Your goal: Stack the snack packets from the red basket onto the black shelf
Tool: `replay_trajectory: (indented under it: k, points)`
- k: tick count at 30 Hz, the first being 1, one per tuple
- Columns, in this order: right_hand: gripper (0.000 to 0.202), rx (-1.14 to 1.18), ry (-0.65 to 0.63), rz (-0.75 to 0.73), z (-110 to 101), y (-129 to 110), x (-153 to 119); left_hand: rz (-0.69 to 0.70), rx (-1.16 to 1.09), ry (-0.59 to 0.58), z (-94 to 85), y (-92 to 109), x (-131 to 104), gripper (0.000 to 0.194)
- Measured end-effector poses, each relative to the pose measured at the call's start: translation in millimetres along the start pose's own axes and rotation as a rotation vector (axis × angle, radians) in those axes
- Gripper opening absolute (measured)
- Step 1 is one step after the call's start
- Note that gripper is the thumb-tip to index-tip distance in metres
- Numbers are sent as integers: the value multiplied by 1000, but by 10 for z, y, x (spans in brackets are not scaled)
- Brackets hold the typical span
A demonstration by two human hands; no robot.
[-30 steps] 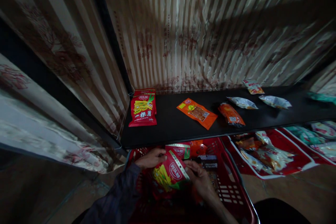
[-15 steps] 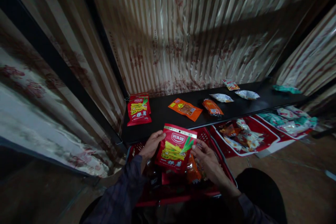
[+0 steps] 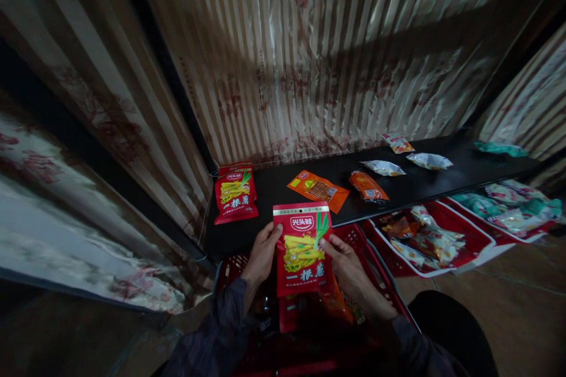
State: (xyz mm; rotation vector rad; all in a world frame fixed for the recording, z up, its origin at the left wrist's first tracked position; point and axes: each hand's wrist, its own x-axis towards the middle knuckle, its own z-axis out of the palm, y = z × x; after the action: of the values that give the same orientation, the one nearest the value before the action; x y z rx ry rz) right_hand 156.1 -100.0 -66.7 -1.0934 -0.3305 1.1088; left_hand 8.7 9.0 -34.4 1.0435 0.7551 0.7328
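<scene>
A red snack bag (image 3: 302,250) with yellow sticks and a green stalk printed on it is held upright between my two hands. My left hand (image 3: 262,253) pinches its left edge near the top. On the right edge, my right hand (image 3: 347,262) grips with the thumb lying over the front. Below the bag is a red basket (image 3: 389,283) holding several packets, partly hidden by the bag and my arms. Matching red bags (image 3: 236,194) lie at the left end of the black shelf (image 3: 269,188).
Along the shelf lie an orange packet (image 3: 318,188), a smaller orange packet (image 3: 369,186), white packets (image 3: 384,168) and a teal packet (image 3: 500,149). Two more red baskets, one with mixed packets (image 3: 427,238), one with teal packets (image 3: 513,206), stand at right. A patterned curtain (image 3: 309,70) hangs behind.
The red bag has turned more upright and squarely facing me, still in both hands. The camera view has shifted slightly, so the shelf and baskets appear lower and spread wider.
</scene>
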Motion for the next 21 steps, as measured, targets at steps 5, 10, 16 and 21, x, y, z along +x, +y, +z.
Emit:
replay_trajectory:
  k: [5, 10, 16, 21]
  points:
    - [44, 16, 44, -5, 68, -110, 140, 11, -37, -103, -49, 29, 34, 55]
    - [48, -50, 13, 22, 132, -166, 162, 10, 3, -19, -110, 8, 106, 53]
    - [42, -30, 1, -35, 128, -140, 206, 48, 81, 93, -111, -17, 116, 48]
    - [42, -53, -15, -51, 144, -195, 240, 48, 73, 101, -85, -1, 50, 46]
